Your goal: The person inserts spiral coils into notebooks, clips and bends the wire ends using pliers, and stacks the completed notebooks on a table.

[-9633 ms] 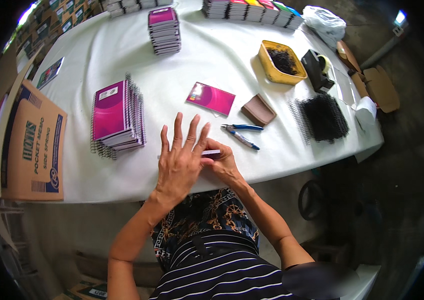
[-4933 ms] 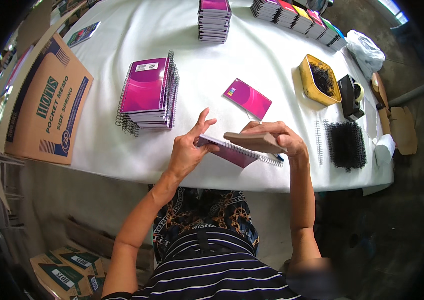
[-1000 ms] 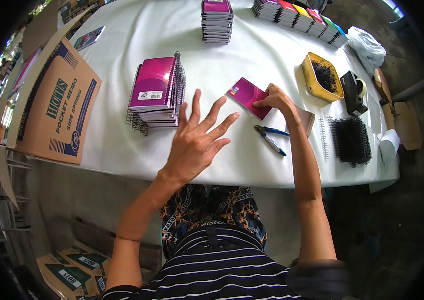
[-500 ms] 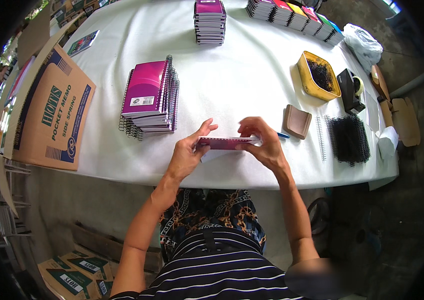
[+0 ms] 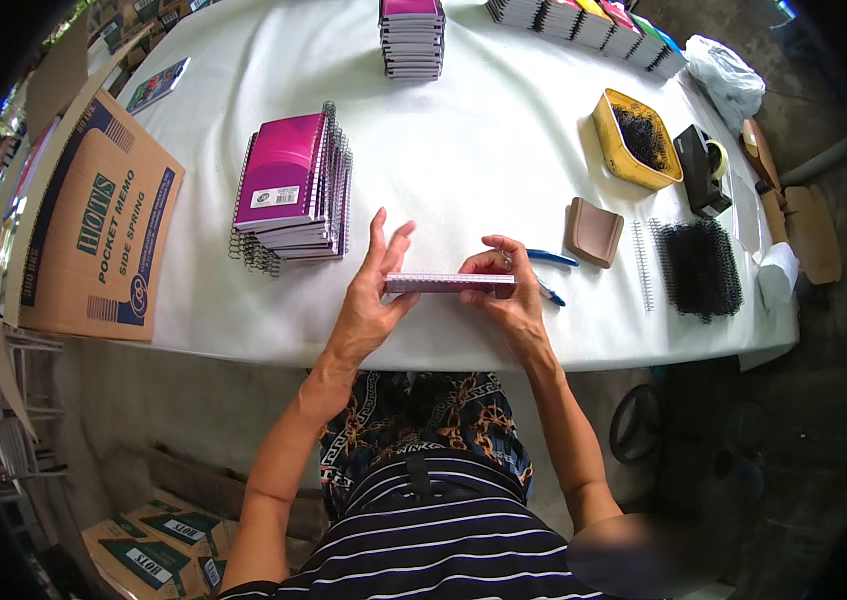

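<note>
A small purple-covered notebook (image 5: 449, 286) is held on edge above the near side of the table, its pale page edge facing up. No coil can be made out along that edge. My left hand (image 5: 368, 300) grips the left end, thumb in front and the other fingers stretching up behind. At the right end my right hand (image 5: 510, 295) has its thumb in front and its fingers bent over the far side. Just beyond my right hand lie two blue pens (image 5: 556, 259). A stack of purple spiral notebooks (image 5: 289, 165) stands to the left.
A cardboard box (image 5: 109, 220) stands at the left edge. On the right are a brown curved block (image 5: 595, 232), black spiral coils (image 5: 701, 268), a yellow tub (image 5: 608, 160) of coils and a tape dispenser (image 5: 702, 175). More notebook stacks (image 5: 412, 40) stand at the back.
My right hand has shifted left, and its fingers have come down around the notebook's end. The left fingers point higher. The white sheet below the cover is no longer visible; both pens now show.
</note>
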Demonstrator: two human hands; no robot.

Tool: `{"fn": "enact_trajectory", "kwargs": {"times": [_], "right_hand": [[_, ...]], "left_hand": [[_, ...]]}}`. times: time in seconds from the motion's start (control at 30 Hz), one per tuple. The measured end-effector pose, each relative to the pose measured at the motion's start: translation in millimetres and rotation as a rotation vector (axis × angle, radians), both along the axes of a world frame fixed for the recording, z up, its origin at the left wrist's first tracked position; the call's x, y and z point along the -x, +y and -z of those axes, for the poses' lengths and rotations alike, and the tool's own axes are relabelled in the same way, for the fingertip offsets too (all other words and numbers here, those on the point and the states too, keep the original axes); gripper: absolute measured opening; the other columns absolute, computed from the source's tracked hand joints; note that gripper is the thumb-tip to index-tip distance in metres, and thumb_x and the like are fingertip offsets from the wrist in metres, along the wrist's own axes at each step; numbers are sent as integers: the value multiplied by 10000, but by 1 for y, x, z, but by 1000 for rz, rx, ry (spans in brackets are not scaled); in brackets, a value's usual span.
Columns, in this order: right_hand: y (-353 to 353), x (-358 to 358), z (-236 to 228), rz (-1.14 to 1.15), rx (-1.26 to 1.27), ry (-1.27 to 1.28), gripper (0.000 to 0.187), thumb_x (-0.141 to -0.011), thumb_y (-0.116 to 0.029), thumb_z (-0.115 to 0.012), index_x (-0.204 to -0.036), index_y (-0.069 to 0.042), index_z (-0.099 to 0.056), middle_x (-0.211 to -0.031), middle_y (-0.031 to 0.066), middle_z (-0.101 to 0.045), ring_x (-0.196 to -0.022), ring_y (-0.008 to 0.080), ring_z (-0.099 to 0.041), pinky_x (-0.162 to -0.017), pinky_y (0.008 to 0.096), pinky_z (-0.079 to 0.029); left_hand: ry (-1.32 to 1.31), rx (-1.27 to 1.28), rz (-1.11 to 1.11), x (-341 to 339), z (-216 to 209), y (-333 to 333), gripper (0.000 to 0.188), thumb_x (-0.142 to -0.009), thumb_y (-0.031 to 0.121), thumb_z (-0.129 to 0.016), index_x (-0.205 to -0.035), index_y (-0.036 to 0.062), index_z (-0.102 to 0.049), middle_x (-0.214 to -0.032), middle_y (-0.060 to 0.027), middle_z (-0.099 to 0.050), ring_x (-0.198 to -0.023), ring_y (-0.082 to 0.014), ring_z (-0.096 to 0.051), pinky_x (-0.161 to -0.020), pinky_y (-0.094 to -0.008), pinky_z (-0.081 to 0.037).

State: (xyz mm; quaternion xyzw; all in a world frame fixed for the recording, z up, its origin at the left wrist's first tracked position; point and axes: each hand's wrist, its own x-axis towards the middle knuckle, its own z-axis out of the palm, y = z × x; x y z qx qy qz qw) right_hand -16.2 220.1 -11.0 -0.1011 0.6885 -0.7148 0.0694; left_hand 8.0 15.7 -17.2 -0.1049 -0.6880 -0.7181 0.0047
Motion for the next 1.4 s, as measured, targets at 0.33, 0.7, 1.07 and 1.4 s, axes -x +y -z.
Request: {"fn": "enact_trajectory", "kwargs": {"times": [0.33, 0.7, 1.07, 1.4], "right_hand": [[-5, 4, 8, -51, -119, 16, 173, -776, -1, -740, -908, -27, -632, -850, 5, -648, -792, 74, -590, -714, 233, -477], [71, 32, -12, -154, -218, 276, 481, -765, -115, -787, -1203, -22, -612, -1117, 70, -649, -1004, 183, -638, -878, 340, -511], [242, 99, 27, 678, -1235, 397, 180, -848, -158, -657, -904, 12, -645, -884, 224, -636, -876, 392, -603, -805, 473, -473], [56, 11, -50, -41, -456, 327, 214, -817, -7, -716, -1015, -84, -738, -885, 26, -665, -759, 133, -600, -665, 299, -487]], "left_hand": [[359, 444, -239, -7, -13, 6, 889, -845, -3, -646, -1546, 59, -103, -1605, -163, -173, -1475, -325, -189, -1166, -449, -186], [581, 1231, -11, 26, -42, 34, 478, -946, 399, -527, -1400, 255, -490, -1047, -107, -699, -921, -319, -690, -746, -425, -566], [502, 1201, 159, 33, -46, 37, 484, -944, 389, -544, -1401, 240, -490, -1004, -81, -703, -722, -282, -691, -598, -402, -556], [527, 1222, 94, 28, -45, 32, 517, -933, 439, -544, -1410, 249, -486, -1080, -179, -690, -835, -313, -709, -618, -403, -564]]}}
